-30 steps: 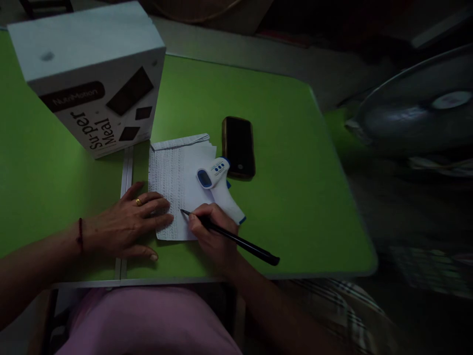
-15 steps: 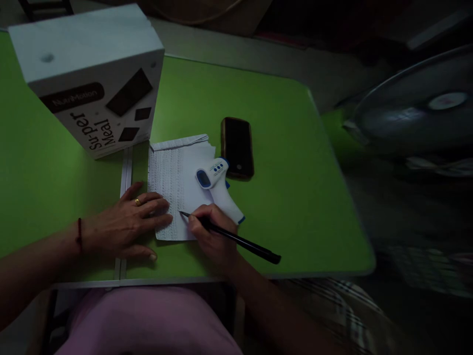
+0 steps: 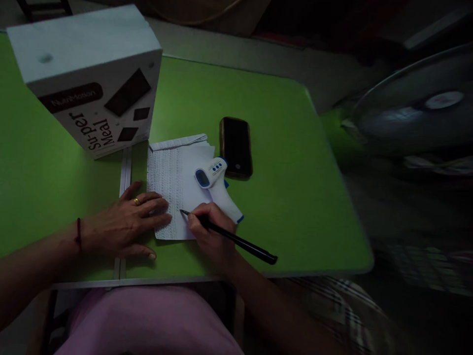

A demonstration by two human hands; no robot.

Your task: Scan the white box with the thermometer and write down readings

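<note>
Black pen (image 3: 244,242) sits pinched in the right grip (image 3: 214,241); left grip (image 3: 123,224) lies spread, partly on paper (image 3: 188,190).

The left grip (image 3: 123,224), a bare hand, wears a shiny gold ring (image 3: 137,201) on the ring finger. Around the left wrist there is a thin, dark red bracelet (image 3: 78,235) with a slightly uneven outline. The right grip (image 3: 214,236) is also a bare hand. Both forearms (image 3: 40,264) are uncovered. The body is dressed in a plain pink garment (image 3: 151,323).
</note>
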